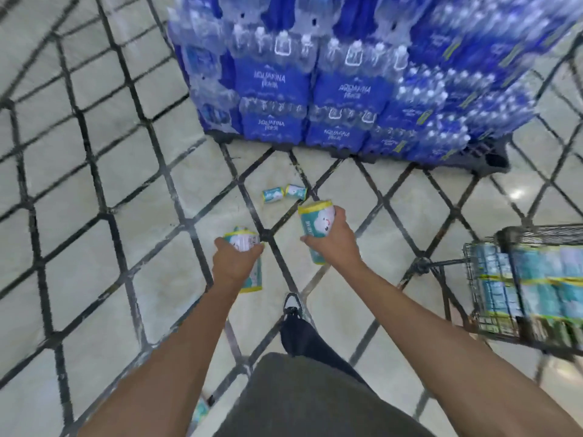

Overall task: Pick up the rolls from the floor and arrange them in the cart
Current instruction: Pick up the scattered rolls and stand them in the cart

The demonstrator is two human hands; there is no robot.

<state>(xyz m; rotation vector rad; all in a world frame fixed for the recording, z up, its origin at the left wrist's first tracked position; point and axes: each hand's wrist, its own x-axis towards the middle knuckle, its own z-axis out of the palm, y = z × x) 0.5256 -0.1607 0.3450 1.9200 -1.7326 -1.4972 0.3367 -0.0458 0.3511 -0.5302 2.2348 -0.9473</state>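
Carrying one teal-and-white wrapped paper roll with yellow ends (249,266) in the left hand (235,260) and another (315,231) in the right hand (334,244), fingers curled round each, risks a one-handed grip slipping on the swing to the wire cart (485,310) at right, already packed. Two small rolls (284,193) lie on the tiled floor (94,152) beyond both hands, near the blue water-bottle packs (299,105).

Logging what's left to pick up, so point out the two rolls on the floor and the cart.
left floor roll (272,195), head view, middle of its wrapper
right floor roll (296,191), head view, middle of its wrapper
cart (473,298), head view, its left wire wall
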